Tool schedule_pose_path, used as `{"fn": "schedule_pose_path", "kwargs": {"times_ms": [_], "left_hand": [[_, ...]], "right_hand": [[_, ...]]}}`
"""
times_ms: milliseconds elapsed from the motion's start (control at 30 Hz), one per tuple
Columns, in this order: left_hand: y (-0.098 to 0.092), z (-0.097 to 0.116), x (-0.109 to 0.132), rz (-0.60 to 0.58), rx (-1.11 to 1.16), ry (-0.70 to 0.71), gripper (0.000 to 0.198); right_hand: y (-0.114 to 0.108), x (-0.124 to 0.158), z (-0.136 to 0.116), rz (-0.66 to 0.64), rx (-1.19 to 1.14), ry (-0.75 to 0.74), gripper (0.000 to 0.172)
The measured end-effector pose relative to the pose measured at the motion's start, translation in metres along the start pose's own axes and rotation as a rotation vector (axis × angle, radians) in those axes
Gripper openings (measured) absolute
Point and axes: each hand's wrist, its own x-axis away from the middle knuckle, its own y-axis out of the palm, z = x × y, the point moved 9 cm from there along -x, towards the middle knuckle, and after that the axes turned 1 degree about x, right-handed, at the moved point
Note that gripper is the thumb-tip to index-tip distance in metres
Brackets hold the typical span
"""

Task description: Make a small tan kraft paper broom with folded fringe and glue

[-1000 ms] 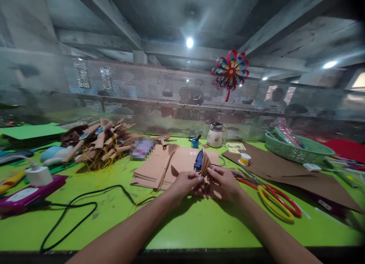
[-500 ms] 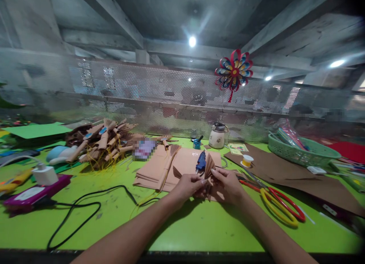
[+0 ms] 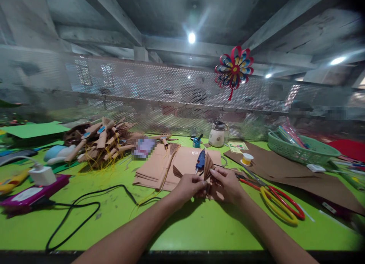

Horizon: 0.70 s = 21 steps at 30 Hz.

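Note:
Between my two hands is a pleated piece of brown paper [image 3: 209, 164], its folds fanned upward. My left hand [image 3: 188, 186] pinches it low on the left with thumb and fingers. On its right side the fingers of my right hand [image 3: 226, 182] close on the folds. The lower part of the paper is partly hidden by my fingers. Just behind lies a blue glue gun [image 3: 201, 160] on stacked brown paper sheets [image 3: 152, 167]. A folded paper strip [image 3: 164, 170] rests across that stack to the left.
Scissors with red and yellow handles [image 3: 278, 207] lie right of my hands. A purple power strip [image 3: 37, 193] with a black cord is at left, before a heap of paper pieces [image 3: 105, 142]. A jug [image 3: 217, 134], a wire spool [image 3: 247, 159] and a green basket [image 3: 302, 150] stand farther back.
The view has shifted very slightly. My hands keep hold of the pleated paper in nearly the same place, with only small finger movement.

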Motion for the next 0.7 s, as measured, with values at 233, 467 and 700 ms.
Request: {"fn": "schedule_pose_path", "kwargs": {"times_ms": [233,467,700], "left_hand": [[0.003,-0.003,-0.003,-0.022,-0.053,0.018,0.034],[0.003,0.005,-0.002,-0.028,-0.190,0.072,0.035],[-0.014,0.015,-0.006,0.094,-0.386,0.203,0.035]], "right_hand": [[-0.003,0.001,0.001,0.012,-0.006,0.012,0.033],[-0.007,0.000,-0.001,0.031,0.004,-0.015,0.030],[-0.023,-0.004,0.004,0.134,0.038,-0.028,0.030]]}}
